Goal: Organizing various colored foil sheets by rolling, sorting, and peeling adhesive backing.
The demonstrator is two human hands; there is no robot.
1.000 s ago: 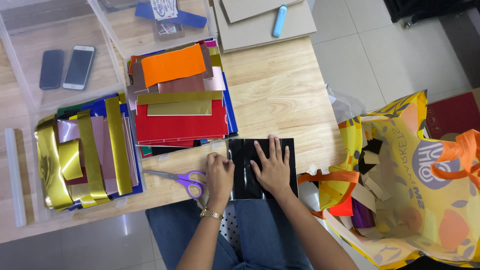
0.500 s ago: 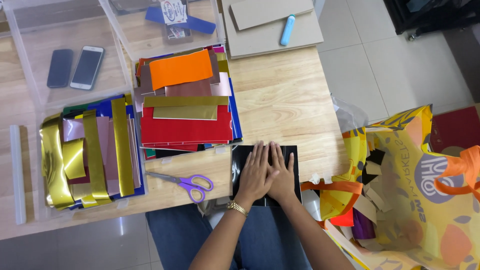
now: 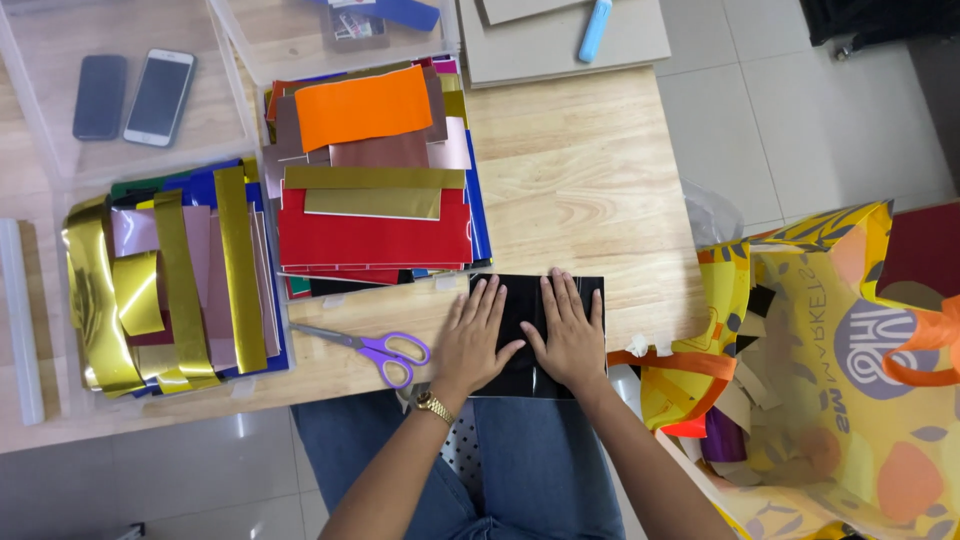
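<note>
Head view: two hands [image 3: 520, 340], one black sheet [image 3: 585, 295].

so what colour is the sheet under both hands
Glossy black sheet, seen clearly in the head view.

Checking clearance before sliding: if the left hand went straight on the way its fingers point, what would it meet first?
The left hand, flat on the black sheet, points up-table. First in line looks to be the near edge of the coloured sheet stack, at the red sheet.
</note>
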